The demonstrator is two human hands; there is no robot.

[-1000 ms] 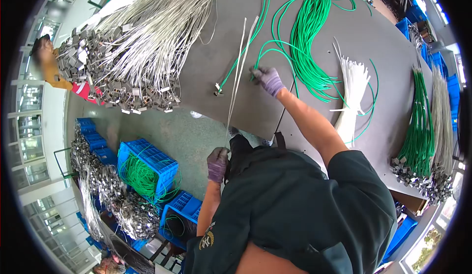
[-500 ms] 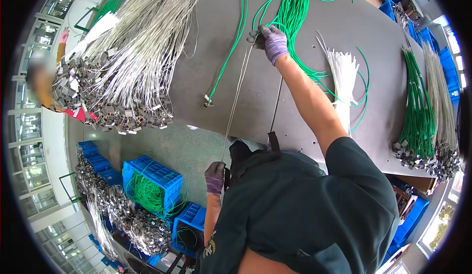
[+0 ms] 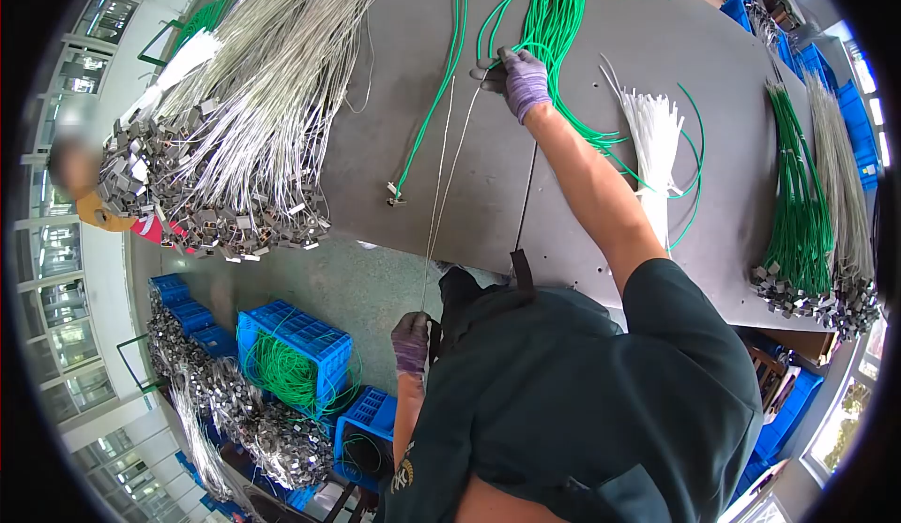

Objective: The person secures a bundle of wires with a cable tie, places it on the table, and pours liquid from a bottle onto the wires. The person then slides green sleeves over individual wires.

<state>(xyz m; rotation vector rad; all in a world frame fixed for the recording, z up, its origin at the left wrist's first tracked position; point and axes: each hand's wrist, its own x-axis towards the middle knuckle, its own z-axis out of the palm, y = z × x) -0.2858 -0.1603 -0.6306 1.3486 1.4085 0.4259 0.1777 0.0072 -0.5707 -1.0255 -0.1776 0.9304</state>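
Note:
My left hand (image 3: 410,343), in a purple and grey glove, is closed low beside my body on the lower end of two thin pale wires (image 3: 436,209). They run up over the table edge. One strand reaches my right hand (image 3: 518,82), gloved alike, whose fingers are pinched around it. The other strand's tip stands free just left of that hand. Right behind my right fingers lies a bundle of green wires (image 3: 556,30). Left of the pale wires, a green wire pair (image 3: 434,115) ends in small metal connectors (image 3: 396,195).
A large heap of pale wires (image 3: 282,82) with metal connectors covers the table's left. White cable ties (image 3: 654,143) lie right of my arm. Green wires with connectors (image 3: 798,195) lie farther right. Blue crates (image 3: 298,331) stand on the floor. Another person (image 3: 84,181) is at far left.
One of the two pale strands has come away from my right hand, and its upper end has shifted left. Both hands have stayed nearly in place. The other person's raised hand has lowered.

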